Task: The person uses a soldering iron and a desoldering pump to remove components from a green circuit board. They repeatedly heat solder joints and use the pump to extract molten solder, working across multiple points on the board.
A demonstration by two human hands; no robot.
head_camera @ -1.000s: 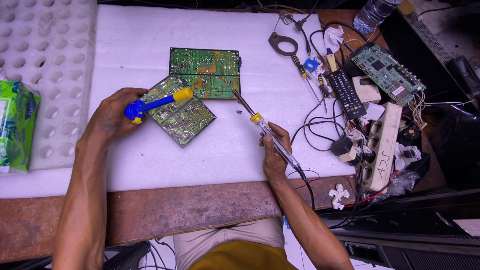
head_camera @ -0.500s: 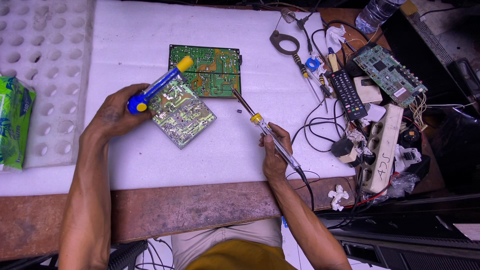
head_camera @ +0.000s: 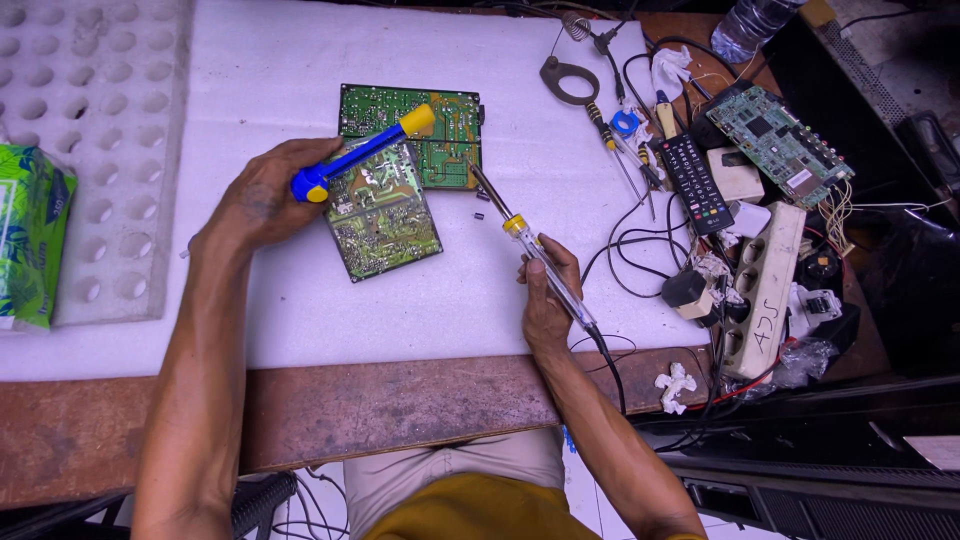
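My left hand (head_camera: 262,195) grips a blue desoldering pump with a yellow tip (head_camera: 362,152), lying across the two boards. Under it a green circuit board (head_camera: 383,214) rests tilted on the white sheet, partly over a second green board (head_camera: 445,140) behind it. My right hand (head_camera: 545,295) holds a soldering iron (head_camera: 520,232) like a pen. Its metal tip points up-left, close to the lower right corner of the rear board. A small dark component (head_camera: 479,215) lies loose beside the iron's shaft.
A white foam tray with round pockets (head_camera: 90,130) and a green packet (head_camera: 30,245) sit at the left. At the right lie a remote control (head_camera: 695,182), another circuit board (head_camera: 780,140), a power strip (head_camera: 765,295), tangled cables and screwdrivers. A brown wooden table edge (head_camera: 400,400) runs in front.
My left hand has swung the pump so its yellow tip points up-right over the rear board. The front board has shifted slightly. My right hand and the iron have stayed put.
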